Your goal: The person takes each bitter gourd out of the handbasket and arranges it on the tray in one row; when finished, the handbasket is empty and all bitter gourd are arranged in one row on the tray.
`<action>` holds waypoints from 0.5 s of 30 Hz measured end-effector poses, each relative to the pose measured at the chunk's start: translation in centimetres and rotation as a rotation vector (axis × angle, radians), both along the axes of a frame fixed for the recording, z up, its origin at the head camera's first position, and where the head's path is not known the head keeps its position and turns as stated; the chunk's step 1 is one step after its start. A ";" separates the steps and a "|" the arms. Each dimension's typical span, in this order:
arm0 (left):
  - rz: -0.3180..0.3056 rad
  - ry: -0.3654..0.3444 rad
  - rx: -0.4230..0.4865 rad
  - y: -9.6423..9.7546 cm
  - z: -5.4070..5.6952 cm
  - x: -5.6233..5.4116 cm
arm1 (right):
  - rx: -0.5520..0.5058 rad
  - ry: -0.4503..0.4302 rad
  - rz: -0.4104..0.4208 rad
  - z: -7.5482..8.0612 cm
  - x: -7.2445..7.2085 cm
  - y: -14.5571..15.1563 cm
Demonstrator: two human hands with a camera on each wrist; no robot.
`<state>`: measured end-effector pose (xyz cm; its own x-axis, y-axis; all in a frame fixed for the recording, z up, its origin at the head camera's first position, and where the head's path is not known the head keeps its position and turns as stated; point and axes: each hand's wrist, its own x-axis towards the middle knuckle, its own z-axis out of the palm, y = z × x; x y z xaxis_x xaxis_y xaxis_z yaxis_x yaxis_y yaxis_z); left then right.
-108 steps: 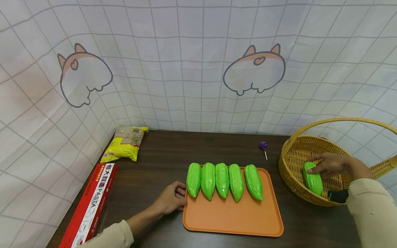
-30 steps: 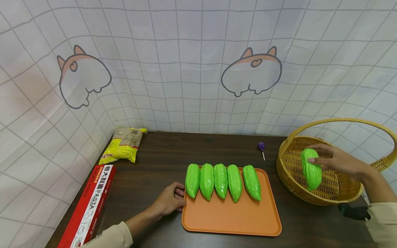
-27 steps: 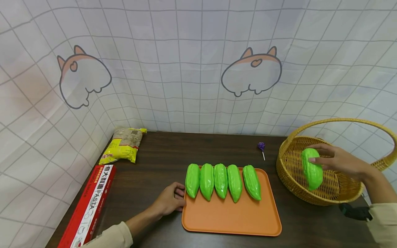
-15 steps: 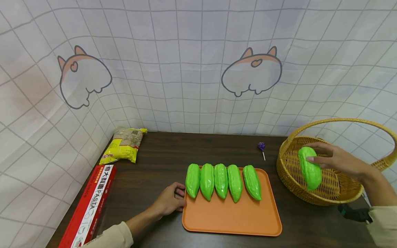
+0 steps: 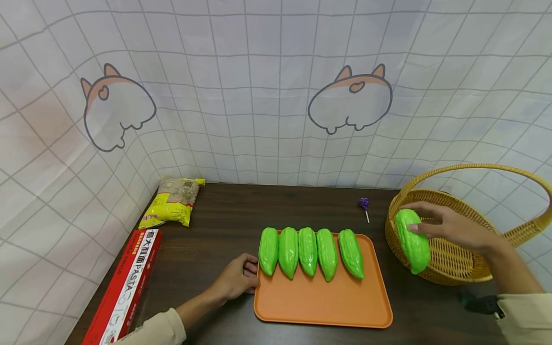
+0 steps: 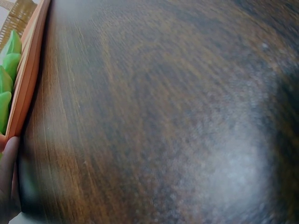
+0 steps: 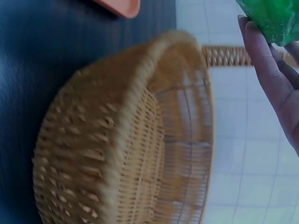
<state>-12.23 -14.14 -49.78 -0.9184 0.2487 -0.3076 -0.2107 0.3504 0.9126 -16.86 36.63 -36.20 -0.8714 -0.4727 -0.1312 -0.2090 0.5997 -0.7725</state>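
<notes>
My right hand (image 5: 453, 232) pinches a green bitter melon (image 5: 412, 242), apparently a toy, between thumb and fingers, above the near-left rim of the wicker basket (image 5: 457, 256). In the right wrist view the bitter melon (image 7: 275, 18) shows at the top right corner, held by the fingertips. My left hand (image 5: 236, 277) grips the left edge of the orange tray (image 5: 323, 304); its thumb rests on the rim in the left wrist view. Several more bitter melons (image 5: 307, 251) lie side by side along the tray's far half, the rightmost slightly apart.
A purple lollipop (image 5: 364, 206) lies behind the tray. At the left are a yellow snack-like bag (image 5: 174, 201) and a long red pasta box (image 5: 125, 287). The basket's tall handle (image 5: 470, 167) arches over it. A patterned white cloth hangs behind the table.
My right hand has lifted the bitter melon from inside the basket and carried it left to over the rim. My left hand stays at the tray's edge.
</notes>
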 end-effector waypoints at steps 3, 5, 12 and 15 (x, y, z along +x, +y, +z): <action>0.001 -0.001 0.001 0.0 0.0 0.0 | -0.001 -0.006 0.010 -0.3 0.2 -1.1; 0.002 -0.001 0.000 0.0 0.0 0.0 | -0.007 -0.017 0.010 -0.7 0.3 -1.8; 0.005 0.002 -0.003 0.0 0.0 0.0 | 0.022 -0.044 0.000 -2.4 0.7 -3.8; 0.004 0.003 -0.004 0.0 -0.1 0.0 | -0.003 -0.073 0.003 -3.0 0.7 -4.4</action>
